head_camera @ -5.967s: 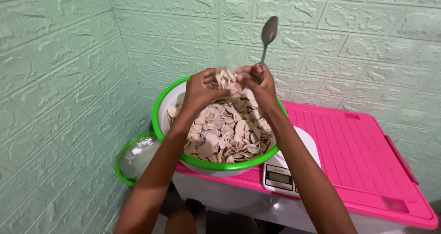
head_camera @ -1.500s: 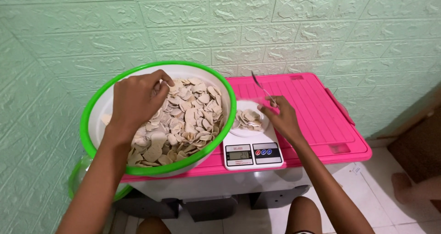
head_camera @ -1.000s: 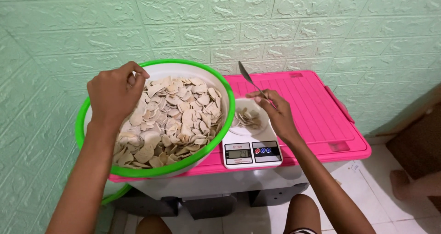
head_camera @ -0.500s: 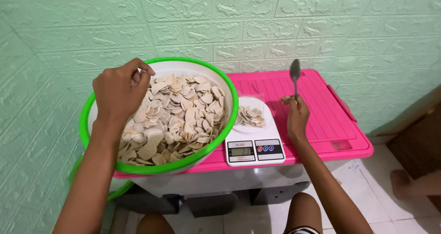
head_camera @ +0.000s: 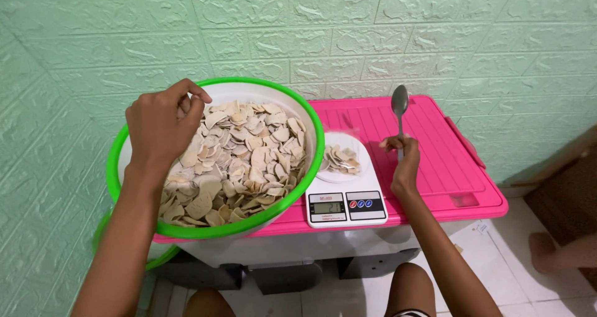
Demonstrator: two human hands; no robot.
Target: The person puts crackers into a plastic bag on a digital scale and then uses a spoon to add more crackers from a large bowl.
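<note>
Mint-green embossed brick wall [head_camera: 373,24] fills the background, and before it stands a white storage box with a pink lid [head_camera: 448,161], the landmark for everything else.

Over the left end of that lid sits a big white basin with a green rim [head_camera: 314,127], heaped with pale, flat crackers [head_camera: 239,161]. The left hand [head_camera: 163,125] hovers over the basin's left part, fingers bunched together above the crackers, pinched narrow; whether it holds any pieces cannot be told. Below the lid's left corner, part of a second green-rimmed basin [head_camera: 163,260] peeks out.

At the lid's front middle, just beside the big basin, rests a small white kitchen scale [head_camera: 346,206] with a lit display. On its platform lies a clear bag with a small pile of crackers [head_camera: 341,159].

Right of the scale, above the lid's ribbed middle, the right hand [head_camera: 403,161] grips the handle of a metal spoon [head_camera: 399,102], bowl pointing upward.

Beyond the lid's right edge is a tiled floor [head_camera: 516,248], with another person's foot [head_camera: 547,250] there.
</note>
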